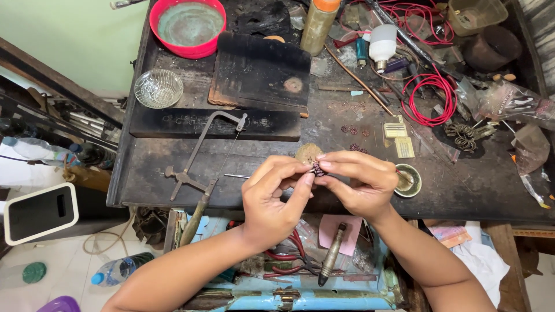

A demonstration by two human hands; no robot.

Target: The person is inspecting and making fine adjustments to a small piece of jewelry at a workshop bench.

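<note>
A tiny dark reddish ornament [317, 169] is pinched between the fingertips of both my hands, just above the front edge of a dark, worn workbench [347, 190]. My left hand [272, 199] grips it from the left with thumb and forefinger. From the right, my right hand [358, 182] closes on the same piece. Behind my fingers a round brownish lump [306, 152] rests on the bench. A jeweller's saw [199, 156] lies to the left of my left hand.
A red bowl [188, 26], a glass dish [158, 88] and dark charred blocks [260, 69] stand at the back left. Red wire [430, 95], a bottle [318, 23], a white bulb [382, 43] and bags crowd the right. An open drawer [300, 260] below holds pliers and a graver.
</note>
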